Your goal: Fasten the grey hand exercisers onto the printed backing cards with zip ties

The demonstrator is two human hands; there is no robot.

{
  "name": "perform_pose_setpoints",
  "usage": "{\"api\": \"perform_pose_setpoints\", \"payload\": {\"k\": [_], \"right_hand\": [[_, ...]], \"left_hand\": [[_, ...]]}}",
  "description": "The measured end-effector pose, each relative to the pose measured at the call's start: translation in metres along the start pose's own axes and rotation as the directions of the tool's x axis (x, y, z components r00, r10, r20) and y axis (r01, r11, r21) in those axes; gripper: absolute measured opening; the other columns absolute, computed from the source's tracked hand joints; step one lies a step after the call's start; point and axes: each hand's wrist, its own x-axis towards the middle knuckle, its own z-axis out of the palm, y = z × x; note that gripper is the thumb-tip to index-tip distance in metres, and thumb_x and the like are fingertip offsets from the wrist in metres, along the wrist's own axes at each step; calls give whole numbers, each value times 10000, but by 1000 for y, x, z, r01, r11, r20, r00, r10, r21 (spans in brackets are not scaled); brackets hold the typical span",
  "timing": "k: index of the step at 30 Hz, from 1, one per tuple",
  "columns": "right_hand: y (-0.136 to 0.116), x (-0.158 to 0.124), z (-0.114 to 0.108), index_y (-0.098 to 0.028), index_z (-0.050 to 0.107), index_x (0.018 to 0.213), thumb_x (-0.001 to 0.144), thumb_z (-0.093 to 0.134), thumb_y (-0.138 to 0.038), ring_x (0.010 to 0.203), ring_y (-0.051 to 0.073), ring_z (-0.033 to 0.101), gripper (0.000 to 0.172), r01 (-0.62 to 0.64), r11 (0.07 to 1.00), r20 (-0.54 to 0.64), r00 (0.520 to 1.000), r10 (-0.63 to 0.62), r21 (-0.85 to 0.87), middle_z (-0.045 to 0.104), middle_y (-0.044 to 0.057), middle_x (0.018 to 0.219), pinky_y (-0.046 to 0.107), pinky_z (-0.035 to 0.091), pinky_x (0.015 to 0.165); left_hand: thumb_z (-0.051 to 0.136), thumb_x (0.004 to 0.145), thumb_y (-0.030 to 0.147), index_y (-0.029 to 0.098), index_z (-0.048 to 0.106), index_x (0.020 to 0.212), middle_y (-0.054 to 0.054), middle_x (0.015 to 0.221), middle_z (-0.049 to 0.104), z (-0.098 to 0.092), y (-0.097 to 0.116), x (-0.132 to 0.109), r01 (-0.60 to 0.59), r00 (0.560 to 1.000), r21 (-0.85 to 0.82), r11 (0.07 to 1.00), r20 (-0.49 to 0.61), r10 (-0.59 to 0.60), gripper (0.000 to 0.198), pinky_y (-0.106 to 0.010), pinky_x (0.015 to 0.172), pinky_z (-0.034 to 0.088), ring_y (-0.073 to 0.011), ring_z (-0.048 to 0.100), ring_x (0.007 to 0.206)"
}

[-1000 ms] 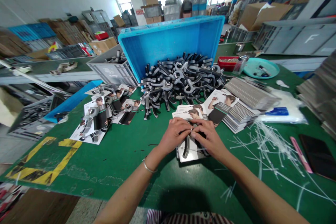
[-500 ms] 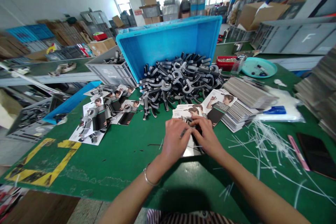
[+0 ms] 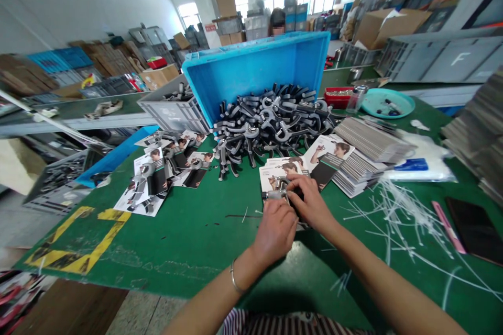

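At far left on the green bench (image 3: 188,241), yellow tape marks (image 3: 74,246) lie near the edge, and beyond them finished printed cards with grip trainers fastened on (image 3: 151,183) are spread flat in a loose group. Behind these stands a grey crate (image 3: 173,110); beside it a blue crate (image 3: 255,70) is tipped on its side, and a heap of black-and-grey grip trainers (image 3: 271,120) spills from it onto the bench. Just in front of the heap, at centre, lies a printed card (image 3: 275,175) with one grip trainer (image 3: 277,188) on it, its metal end showing at the card's left edge. The left hand (image 3: 277,230), a bangle at its wrist, rests over the near part of this card with fingers curled shut on the grip trainer's lower part. The right hand (image 3: 310,201) touches the left hand and lies across the same grip trainer, fingers bent and pinched narrowly on it; what else they pinch cannot be told. Right of the hands, a fanned stack of blank cards (image 3: 361,157) sits beside a plastic bag (image 3: 424,162). Loose white ties (image 3: 396,209) lie scattered nearer the edge, with a pink pen (image 3: 448,227) and a dark phone (image 3: 475,230) at far right. A teal dish (image 3: 387,103) stands behind the stack.
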Motion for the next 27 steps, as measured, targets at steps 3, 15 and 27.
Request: {"api": "perform_pose_setpoints", "payload": {"k": [3,15,27], "right_hand": [[0,2,-2,-231,586,891,885,532,-223,1185,267,504,55,18,1000,8,1000,-18,2,617,75,1206,485,352,990],[-66,-27,-20,-210,627,850,926,535,-281,878,299,524,139,366,852,387,897,-215,-375,665,111,851,457,398,763],[-54,-22,-24,-259,660,926,873,563,-199,836,231,560,126,40,992,405,914,12,-118,652,29,829,353,437,712]], "left_hand": [[488,944,222,181,631,961,-90,1016,660,-7,7,-9,-37,996,129,991,87,25,150,-462,949,381,-261,532,1042],[572,880,228,172,592,886,-75,869,578,-26,-12,-28,329,943,246,912,-26,-333,59,-383,779,471,-235,570,852],[577,906,237,228,702,1036,-39,1047,716,-52,-27,-55,480,874,-451,753,175,-452,181,-322,915,474,-192,648,999]]}}
